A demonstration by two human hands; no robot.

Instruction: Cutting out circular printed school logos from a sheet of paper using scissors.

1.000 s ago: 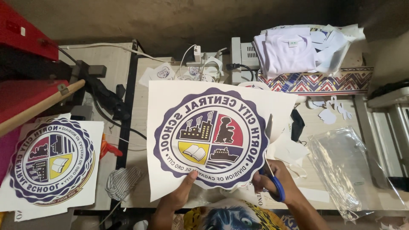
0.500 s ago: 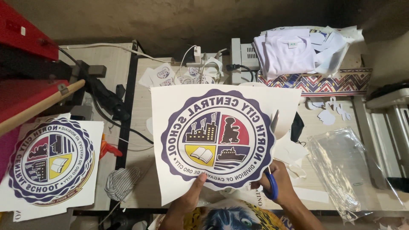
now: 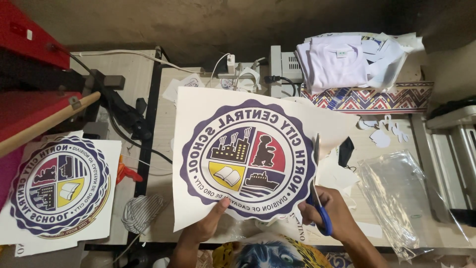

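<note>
My left hand [image 3: 207,226] pinches the lower edge of a large white printed sheet [image 3: 248,156] bearing a round purple-rimmed seal with yellow, red and dark quarters. The sheet is held up over the wooden table [image 3: 163,164]. My right hand [image 3: 332,213] grips blue-handled scissors [image 3: 317,191], whose blades point up along the sheet's right side, at the seal's outer rim.
A second sheet with the same seal [image 3: 59,186] lies at the left, beside a red machine with a wooden handle [image 3: 39,124]. Folded white shirts [image 3: 342,59] sit at the back right on patterned cloth. A clear plastic bag [image 3: 411,198], paper scraps [image 3: 382,134] and cables [image 3: 124,119] surround the sheet.
The sheet has shifted rightward and turned a little in my hands. The scissors have moved up along its right edge beside the seal's rim.
</note>
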